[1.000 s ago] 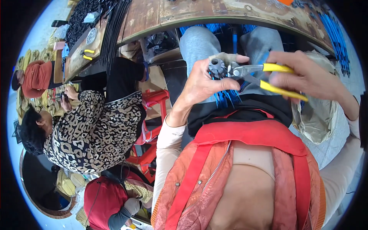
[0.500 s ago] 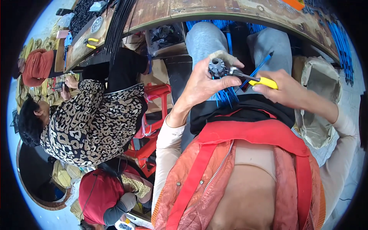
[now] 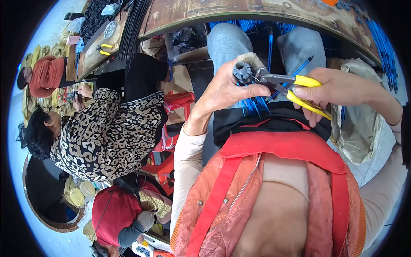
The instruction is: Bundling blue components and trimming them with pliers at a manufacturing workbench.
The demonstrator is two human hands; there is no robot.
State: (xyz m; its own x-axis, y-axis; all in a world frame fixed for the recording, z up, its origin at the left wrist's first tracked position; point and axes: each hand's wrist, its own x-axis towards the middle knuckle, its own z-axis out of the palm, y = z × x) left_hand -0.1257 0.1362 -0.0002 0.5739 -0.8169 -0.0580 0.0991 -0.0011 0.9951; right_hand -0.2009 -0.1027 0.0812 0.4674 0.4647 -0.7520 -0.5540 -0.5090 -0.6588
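Head view: pliers [image 3: 279, 79] were held just right of dark ribbed hub [image 3: 243, 73], nose pointed left, long axis crosswise, handles dipped slightly rightward. Hub's hollow end was turned toward camera. Hub was clasped in left hand [image 3: 226, 89], blue rods [image 3: 255, 106] bunched beneath. Pliers were gripped by right hand [image 3: 340, 87], handles spread; jaws' bite could not be told. Room was left between hands and table [image 3: 239, 9]; bag [image 3: 358, 135] was set near right forearm.
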